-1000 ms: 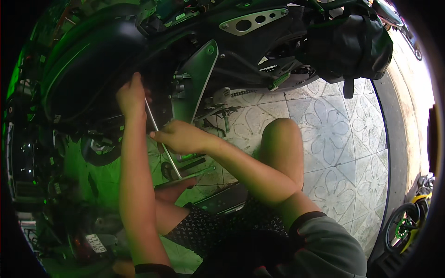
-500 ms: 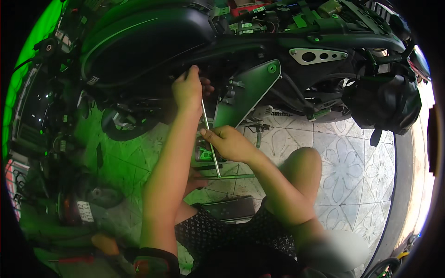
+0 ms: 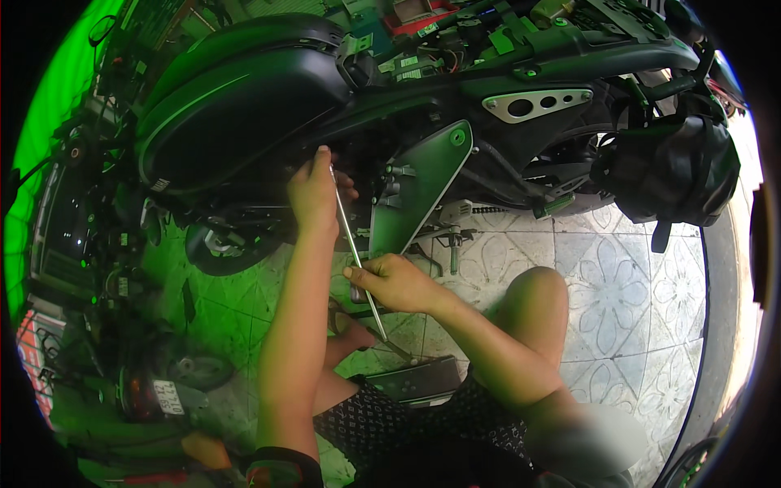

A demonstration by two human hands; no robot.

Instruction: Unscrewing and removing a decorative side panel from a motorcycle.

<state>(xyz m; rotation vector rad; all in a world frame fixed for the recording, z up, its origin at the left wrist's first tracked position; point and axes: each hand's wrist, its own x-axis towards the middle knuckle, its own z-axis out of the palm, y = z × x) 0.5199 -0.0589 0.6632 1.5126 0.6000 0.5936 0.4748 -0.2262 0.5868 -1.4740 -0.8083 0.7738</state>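
A long silver T-handle wrench (image 3: 348, 224) slants from the side of a dark motorcycle (image 3: 244, 114) down toward my lap. My left hand (image 3: 313, 195) is closed round its upper part, close under the fuel tank; the tool's far tip is hidden there. Lower on the shaft my right hand (image 3: 396, 282) grips it, thumb laid along the rod. Below that hand the crossbar (image 3: 396, 350) shows, tilted and partly blurred. A grey triangular bracket (image 3: 427, 187) on the motorcycle stands just right of my left hand.
Bare wiring and the open frame rail (image 3: 521, 69) lie along the motorcycle's top. A black bag-like cover (image 3: 671, 175) hangs at its rear. A dark flat case (image 3: 415, 380) rests on the tiled floor (image 3: 610, 285) between my legs. Other motorbikes (image 3: 163, 382) stand at the left.
The wrench's crossbar has turned from lying sideways to slanting down to the right. Both hands still grip the shaft. The whole view has shifted slightly.
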